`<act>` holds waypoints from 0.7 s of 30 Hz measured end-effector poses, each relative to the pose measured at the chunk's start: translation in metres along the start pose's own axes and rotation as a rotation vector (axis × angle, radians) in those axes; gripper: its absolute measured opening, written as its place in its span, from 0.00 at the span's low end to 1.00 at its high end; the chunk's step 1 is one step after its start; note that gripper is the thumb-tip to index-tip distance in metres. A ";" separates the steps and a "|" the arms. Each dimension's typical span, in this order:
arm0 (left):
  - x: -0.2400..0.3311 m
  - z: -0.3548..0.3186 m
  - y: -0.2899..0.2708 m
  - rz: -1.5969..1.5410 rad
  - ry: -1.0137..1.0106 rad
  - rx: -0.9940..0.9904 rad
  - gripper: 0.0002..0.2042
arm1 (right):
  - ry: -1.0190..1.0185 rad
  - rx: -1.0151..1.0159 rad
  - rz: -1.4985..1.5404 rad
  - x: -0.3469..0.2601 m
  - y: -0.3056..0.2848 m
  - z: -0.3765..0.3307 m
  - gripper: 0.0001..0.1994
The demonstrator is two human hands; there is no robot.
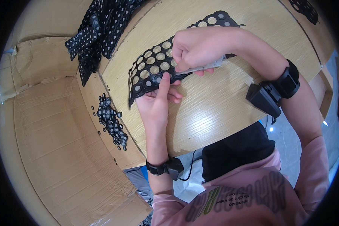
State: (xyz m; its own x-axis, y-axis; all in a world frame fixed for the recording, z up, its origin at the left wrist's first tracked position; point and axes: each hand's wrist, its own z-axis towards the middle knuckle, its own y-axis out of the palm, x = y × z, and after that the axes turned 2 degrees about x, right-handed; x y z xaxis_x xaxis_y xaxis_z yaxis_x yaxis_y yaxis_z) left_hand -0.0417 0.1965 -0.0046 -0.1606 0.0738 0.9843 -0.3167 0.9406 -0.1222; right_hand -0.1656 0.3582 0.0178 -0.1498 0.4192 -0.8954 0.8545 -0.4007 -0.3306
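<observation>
A black, flexible sheet (pixel 149 67) with rows of round holes lies across the table, its left end lifted. Many holes show the wood behind them, while several along the near edge are filled with grey discs. My left hand (pixel 159 98) grips that near edge, thumb on top and fingers underneath. Above the middle of the sheet, my right hand (pixel 199 49) is closed around a slim tool with a pale grey wrapped handle (pixel 217 63). Its tip is hidden by the fingers and points toward the left thumb.
Small black rings with grey centres lie in a pile (pixel 111 119) at the table's left edge. More perforated black sheets (pixel 98 32) hang at the upper left, and another piece (pixel 305 10) sits at the upper right. A large cardboard box (pixel 60 124) stands open on the left.
</observation>
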 end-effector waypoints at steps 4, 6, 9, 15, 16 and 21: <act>0.000 -0.002 0.001 0.081 0.039 0.019 0.06 | -0.020 0.008 -0.067 0.001 0.004 0.002 0.12; 0.001 -0.002 0.002 0.084 0.068 -0.008 0.06 | -0.034 0.015 -0.088 0.001 0.006 0.003 0.12; 0.002 -0.002 0.004 0.106 0.057 0.020 0.05 | -0.034 0.025 -0.087 0.001 0.008 0.003 0.11; 0.005 -0.007 0.007 0.133 0.076 0.010 0.05 | -0.069 0.041 -0.075 0.001 0.013 0.004 0.10; 0.006 -0.007 0.007 0.132 0.065 0.014 0.05 | -0.069 0.043 -0.073 0.002 0.014 0.004 0.10; 0.006 -0.005 0.003 0.100 0.076 -0.031 0.05 | -0.092 0.037 -0.086 0.002 0.014 0.006 0.11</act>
State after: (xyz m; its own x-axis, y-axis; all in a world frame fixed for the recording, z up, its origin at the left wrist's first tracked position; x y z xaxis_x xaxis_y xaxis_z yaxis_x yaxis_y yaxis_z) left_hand -0.0392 0.2012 0.0016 -0.1180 0.1914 0.9744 -0.2736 0.9370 -0.2172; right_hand -0.1566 0.3484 0.0098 -0.2680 0.3772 -0.8865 0.8181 -0.3969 -0.4162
